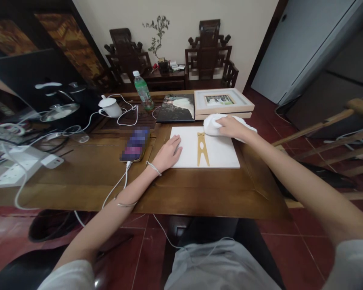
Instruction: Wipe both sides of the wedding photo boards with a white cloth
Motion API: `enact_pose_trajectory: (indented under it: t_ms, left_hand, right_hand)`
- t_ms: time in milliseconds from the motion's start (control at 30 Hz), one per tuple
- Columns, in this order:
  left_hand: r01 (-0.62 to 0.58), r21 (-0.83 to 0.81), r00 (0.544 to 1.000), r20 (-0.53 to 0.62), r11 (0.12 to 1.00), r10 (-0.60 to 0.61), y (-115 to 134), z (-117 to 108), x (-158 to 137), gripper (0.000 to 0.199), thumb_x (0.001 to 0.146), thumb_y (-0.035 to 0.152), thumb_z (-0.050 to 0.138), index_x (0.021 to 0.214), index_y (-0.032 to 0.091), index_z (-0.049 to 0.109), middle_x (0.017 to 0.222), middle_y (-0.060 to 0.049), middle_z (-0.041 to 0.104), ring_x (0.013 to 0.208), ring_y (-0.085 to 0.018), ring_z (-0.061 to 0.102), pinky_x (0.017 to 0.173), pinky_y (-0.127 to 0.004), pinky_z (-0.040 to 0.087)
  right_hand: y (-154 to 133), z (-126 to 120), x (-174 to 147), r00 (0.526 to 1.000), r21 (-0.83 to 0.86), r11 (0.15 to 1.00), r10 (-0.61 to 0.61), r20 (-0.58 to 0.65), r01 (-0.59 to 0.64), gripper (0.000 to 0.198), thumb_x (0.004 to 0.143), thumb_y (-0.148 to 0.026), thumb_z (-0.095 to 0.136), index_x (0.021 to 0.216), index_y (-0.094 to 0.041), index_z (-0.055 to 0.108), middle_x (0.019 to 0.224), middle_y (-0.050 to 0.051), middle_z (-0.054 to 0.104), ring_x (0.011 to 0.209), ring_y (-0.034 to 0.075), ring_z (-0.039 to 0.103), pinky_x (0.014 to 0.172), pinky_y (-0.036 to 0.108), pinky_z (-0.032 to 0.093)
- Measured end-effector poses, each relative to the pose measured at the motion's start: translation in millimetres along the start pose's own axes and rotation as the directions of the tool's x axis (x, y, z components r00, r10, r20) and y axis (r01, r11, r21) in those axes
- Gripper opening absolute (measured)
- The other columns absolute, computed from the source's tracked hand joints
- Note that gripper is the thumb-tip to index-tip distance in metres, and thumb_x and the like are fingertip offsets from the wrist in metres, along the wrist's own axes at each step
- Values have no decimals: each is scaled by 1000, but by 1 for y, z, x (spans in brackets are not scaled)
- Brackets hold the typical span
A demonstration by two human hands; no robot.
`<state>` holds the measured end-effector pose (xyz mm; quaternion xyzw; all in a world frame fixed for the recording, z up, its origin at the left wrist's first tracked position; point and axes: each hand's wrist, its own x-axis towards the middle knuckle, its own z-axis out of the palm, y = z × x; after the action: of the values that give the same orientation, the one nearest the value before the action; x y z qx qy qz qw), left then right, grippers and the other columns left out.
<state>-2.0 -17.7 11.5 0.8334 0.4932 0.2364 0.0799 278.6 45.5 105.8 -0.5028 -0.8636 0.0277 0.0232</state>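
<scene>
A white rectangular board [187, 155] lies flat on the wooden table, with a tan shape like a clothes peg [200, 153] on its middle. My left hand [168, 154] rests flat at the board's left edge, fingers stretched out and holding nothing. At the board's upper right corner, my right hand [230, 127] grips a bunched white cloth [211, 125], which touches the board. Part of the cloth trails to the right beneath my wrist. My right fingertips are partly sunk in its folds.
Behind the board lie a dark picture panel [176, 108] and pale framed pictures [224, 102]. To the left are a phone [135, 144] on a charging cable, a green-labelled bottle [143, 92], a white lidded cup [110, 107] and a power strip [15, 165]. A wooden rack [320, 133] stands at right.
</scene>
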Motion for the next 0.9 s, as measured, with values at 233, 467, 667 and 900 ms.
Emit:
enact_pose_trajectory:
  t_ms: [233, 467, 667, 900]
  left_hand:
    - [-8, -8, 1000, 14, 1000, 8, -2, 1, 0, 46, 98, 30, 38, 136, 7, 51, 149, -19, 47, 144, -29, 38, 121, -46, 31]
    - [-17, 34, 999, 30, 999, 16, 4, 1, 1, 47, 99, 28, 35, 137, 4, 48, 150, -22, 45, 146, -29, 35, 122, -46, 28]
    - [-30, 29, 999, 22, 999, 29, 4, 2, 1, 46, 99, 27, 35, 138, 7, 47, 151, -20, 45, 147, -29, 34, 122, -48, 29]
    - [-32, 20, 999, 31, 999, 31, 0, 1, 1, 46, 99, 28, 36, 138, 7, 48, 151, -19, 45, 146, -29, 35, 123, -46, 28]
  right_hand:
    - [-8, 0, -27, 1000, 30, 1000, -2, 12, 2, 16, 73, -7, 43, 69, -19, 54, 73, 9, 60, 74, 23, 52, 67, 32, 31]
    - [-51, -6, -125, 989, 51, 996, -74, 125, 69, 22, 68, -1, 41, 65, -22, 45, 68, 5, 58, 71, 21, 53, 70, 31, 33]
    - [-51, -11, -125, 978, 98, 988, -132, 160, 117, 20, 69, -3, 42, 64, -22, 40, 66, 4, 55, 68, 19, 50, 68, 31, 32]
    - [-3, -1, -28, 999, 141, 989, -32, -4, 33, 20, 69, -8, 45, 61, -23, 34, 64, 3, 47, 68, 19, 47, 65, 31, 30]
